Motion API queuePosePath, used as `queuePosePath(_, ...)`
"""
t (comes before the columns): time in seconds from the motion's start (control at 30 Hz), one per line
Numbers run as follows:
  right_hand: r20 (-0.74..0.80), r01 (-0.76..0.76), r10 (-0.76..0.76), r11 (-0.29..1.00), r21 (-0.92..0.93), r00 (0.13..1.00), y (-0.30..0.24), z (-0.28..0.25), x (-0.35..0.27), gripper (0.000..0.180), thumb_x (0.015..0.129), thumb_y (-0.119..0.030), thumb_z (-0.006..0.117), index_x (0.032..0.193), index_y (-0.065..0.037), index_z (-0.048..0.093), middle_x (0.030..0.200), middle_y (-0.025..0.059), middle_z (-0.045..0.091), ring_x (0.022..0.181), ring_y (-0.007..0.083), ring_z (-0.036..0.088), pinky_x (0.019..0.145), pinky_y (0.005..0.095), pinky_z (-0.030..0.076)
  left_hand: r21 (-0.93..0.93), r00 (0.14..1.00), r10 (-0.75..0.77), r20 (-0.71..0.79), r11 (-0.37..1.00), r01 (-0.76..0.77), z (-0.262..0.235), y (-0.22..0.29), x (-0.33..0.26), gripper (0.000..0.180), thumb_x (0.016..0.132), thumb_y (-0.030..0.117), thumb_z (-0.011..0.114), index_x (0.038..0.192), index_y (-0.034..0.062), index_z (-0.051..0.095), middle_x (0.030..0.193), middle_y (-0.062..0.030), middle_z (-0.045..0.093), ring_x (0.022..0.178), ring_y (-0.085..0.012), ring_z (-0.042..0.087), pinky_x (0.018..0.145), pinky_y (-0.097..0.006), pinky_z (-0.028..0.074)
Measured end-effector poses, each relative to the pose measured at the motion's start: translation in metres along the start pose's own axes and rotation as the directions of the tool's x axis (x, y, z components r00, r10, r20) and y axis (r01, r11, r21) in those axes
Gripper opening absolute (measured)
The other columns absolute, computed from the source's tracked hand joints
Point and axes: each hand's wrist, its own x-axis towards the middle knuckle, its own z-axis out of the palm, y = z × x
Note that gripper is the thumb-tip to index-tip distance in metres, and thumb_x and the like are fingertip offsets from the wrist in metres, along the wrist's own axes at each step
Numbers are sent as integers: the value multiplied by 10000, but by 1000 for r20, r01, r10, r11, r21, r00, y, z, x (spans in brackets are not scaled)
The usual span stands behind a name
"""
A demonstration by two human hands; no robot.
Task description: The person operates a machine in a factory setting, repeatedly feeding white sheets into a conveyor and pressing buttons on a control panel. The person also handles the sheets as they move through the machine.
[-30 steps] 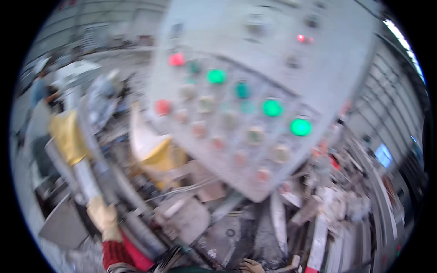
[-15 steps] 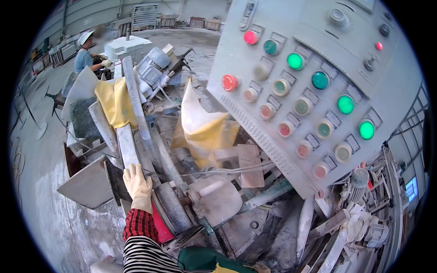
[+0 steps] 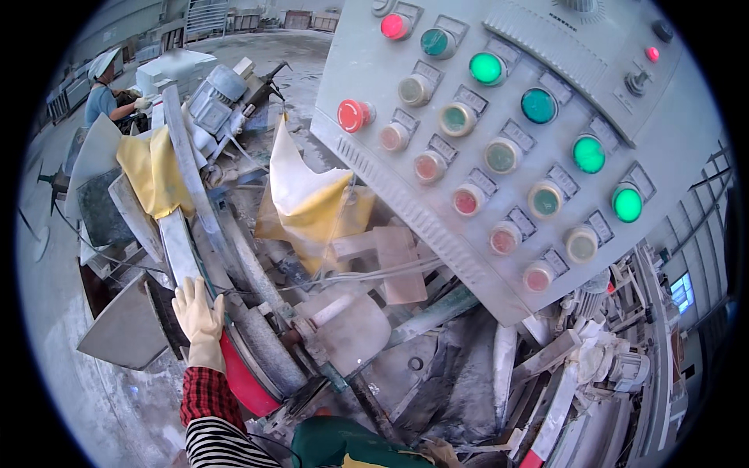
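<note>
My left hand, in a cream rubber glove, lies palm down with its fingers stretched out. Its fingertips rest at the near end of a long pale stone strip, which runs away from me beneath a hanging yellow flap. Beside and below the glove shows a red belt on the machine bed, bordered by a grey metal rail. The sleeve is red-black plaid over black-white stripes. My right hand is outside the picture.
A grey control panel with several coloured buttons, some lit, fills the upper right. A yellow-white sheet hangs mid-machine near loose cables. A grey motor stands beyond. Far left, a co-worker in a white hat handles something by pale blocks.
The view has swung right, so machine and panel sit farther left in the picture. My left hand stays at the strip's near end. More of the red belt shows beside it.
</note>
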Motion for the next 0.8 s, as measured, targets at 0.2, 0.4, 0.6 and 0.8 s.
queuePosePath(0.2, 34, 54, -55, 998, 19, 998, -11, 40, 12, 521, 1037, -174, 539, 1515, -31, 390, 1261, 189, 659, 1010, 289, 706, 879, 349, 581, 24, 999, -27, 24, 999, 27, -10, 5, -4, 639, 871, 359, 685, 1416, 86, 495, 1507, -206, 445, 1359, -454, 420, 1136, -546, 316)
queuePosePath(0.4, 20, 58, -60, 993, 101, 998, -11, 58, 14, 529, 984, -266, 635, 1451, -46, 517, 1162, 131, 709, 956, 199, 704, 794, 299, 572, 10, 998, -46, 29, 999, 46, 2, 1, -7, 647, 887, 372, 673, 1443, 99, 484, 1515, -196, 445, 1356, -458, 441, 1108, -541, 360)
queuePosePath(0.6, -9, 50, -54, 973, -227, 999, 53, 35, 17, 561, 1018, -245, 601, 1506, -42, 413, 1264, 150, 664, 1019, 233, 701, 859, 319, 583, -52, 999, 3, 45, 999, -1, 5, 7, -6, 623, 895, 337, 671, 1418, 47, 496, 1486, -230, 467, 1312, -463, 481, 1086, -494, 411)
queuePosePath(0.8, -187, -27, -7, 983, -182, 982, 47, 36, -31, 542, 944, -293, 670, 1418, -54, 561, 1037, 118, 741, 886, 181, 708, 757, 315, 570, -12, 997, 46, 55, 999, -46, 27, -25, -6, 683, 917, 375, 630, 1458, 0, 451, 1496, -289, 443, 1346, -456, 453, 1148, -487, 353)
